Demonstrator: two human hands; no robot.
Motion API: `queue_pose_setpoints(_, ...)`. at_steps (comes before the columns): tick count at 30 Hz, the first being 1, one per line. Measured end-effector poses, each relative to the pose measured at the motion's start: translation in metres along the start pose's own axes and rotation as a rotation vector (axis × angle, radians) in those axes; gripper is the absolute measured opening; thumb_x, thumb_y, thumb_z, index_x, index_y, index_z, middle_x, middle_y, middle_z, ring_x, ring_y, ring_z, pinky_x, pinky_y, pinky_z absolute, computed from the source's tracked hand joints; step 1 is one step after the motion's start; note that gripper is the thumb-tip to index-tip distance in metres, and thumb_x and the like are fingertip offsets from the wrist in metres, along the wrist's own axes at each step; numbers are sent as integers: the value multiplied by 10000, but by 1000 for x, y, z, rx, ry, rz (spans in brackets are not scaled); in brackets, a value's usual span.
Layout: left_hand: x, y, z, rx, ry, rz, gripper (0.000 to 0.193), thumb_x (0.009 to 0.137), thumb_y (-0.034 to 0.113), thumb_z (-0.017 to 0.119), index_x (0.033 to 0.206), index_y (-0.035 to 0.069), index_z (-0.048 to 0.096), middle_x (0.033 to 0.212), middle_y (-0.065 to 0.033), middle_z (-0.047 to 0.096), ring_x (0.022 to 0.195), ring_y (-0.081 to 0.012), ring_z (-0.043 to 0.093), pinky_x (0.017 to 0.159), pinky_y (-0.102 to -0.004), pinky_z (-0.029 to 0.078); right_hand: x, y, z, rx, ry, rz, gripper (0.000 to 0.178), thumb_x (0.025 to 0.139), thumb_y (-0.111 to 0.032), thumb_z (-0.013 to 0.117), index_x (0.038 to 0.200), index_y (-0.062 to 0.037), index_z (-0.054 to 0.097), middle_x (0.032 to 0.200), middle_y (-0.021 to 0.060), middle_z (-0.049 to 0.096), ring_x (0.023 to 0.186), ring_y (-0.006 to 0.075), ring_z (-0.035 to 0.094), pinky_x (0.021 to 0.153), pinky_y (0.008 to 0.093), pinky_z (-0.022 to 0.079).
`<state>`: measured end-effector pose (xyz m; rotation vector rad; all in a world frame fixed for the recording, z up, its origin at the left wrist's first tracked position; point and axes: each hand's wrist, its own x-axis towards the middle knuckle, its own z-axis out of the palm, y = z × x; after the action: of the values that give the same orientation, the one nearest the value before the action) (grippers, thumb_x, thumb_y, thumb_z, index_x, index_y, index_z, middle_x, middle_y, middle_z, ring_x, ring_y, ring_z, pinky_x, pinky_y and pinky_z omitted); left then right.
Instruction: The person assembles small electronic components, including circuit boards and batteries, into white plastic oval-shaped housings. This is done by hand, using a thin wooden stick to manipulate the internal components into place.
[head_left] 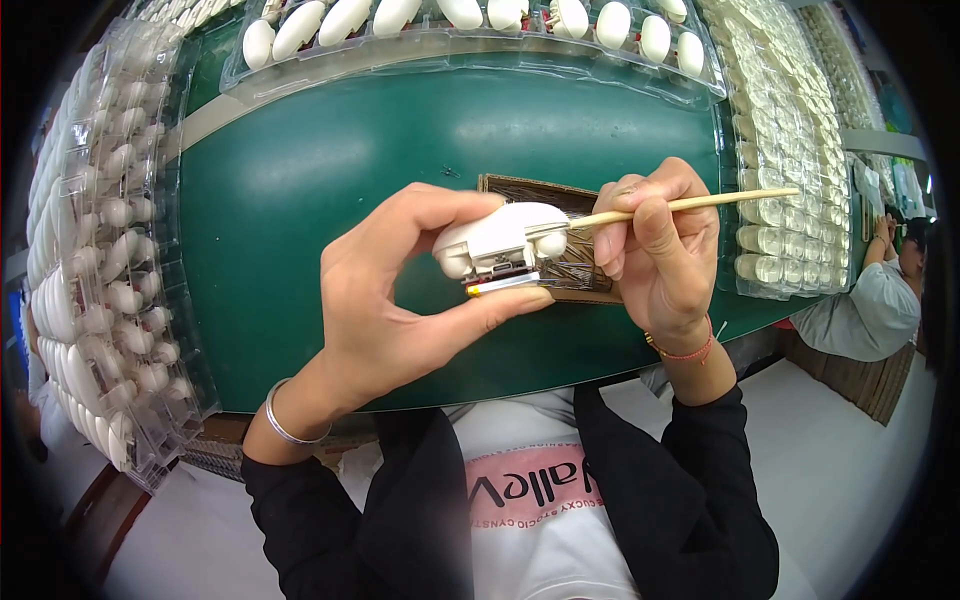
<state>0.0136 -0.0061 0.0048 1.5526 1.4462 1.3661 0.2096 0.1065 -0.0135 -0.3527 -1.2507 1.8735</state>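
My left hand (385, 285) pinches a small white plastic housing (500, 238) between thumb and fingers, above the green table. The housing has rounded lobes at both ends, and its lower side shows a dark opening with electronic parts and a silvery strip with a yellow end. In my right hand (668, 245) is a thin wooden stick (690, 203), held like a pen. Its left tip touches or nearly touches the right end of the housing; exact contact is hard to tell. Behind both hands lies a cardboard box (510, 183) with many thin metal pins in it, partly hidden.
A clear tray (470, 62) of white rounded housings runs along the far edge of the green table (290, 230). Stacked trays (110, 260) with similar white parts stand at left. Stacked clear trays (790, 150) rise at right. Another person (865, 300) sits beyond them.
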Motion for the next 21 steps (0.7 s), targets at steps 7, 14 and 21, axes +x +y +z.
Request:
queue_pose_setpoints(7,1,-2,5,81,64,-27,501,662,82,869,1091,-23,632,991,-144,685,870,-243,681,751,-313,551,-1,0,-1,-107,10,5,140,975,-112,600,947,26,603,745,135,659,583,90,570,526,198,459)
queue_pose_setpoints(14,-2,-2,2,241,74,140,521,719,31,825,1164,-78,577,1079,-186,647,946,-215,650,824,-307,527,-5,6,6,-59,46,-27,144,976,-114,597,949,28,597,745,137,657,581,89,571,527,199,468)
queue_pose_setpoints(21,0,-3,12,268,74,249,522,711,43,835,1155,-68,584,1066,-193,666,965,-255,658,835,-329,525,-12,6,15,-166,31,-71,92,966,-52,583,942,36,592,754,139,658,608,97,592,536,201,480)
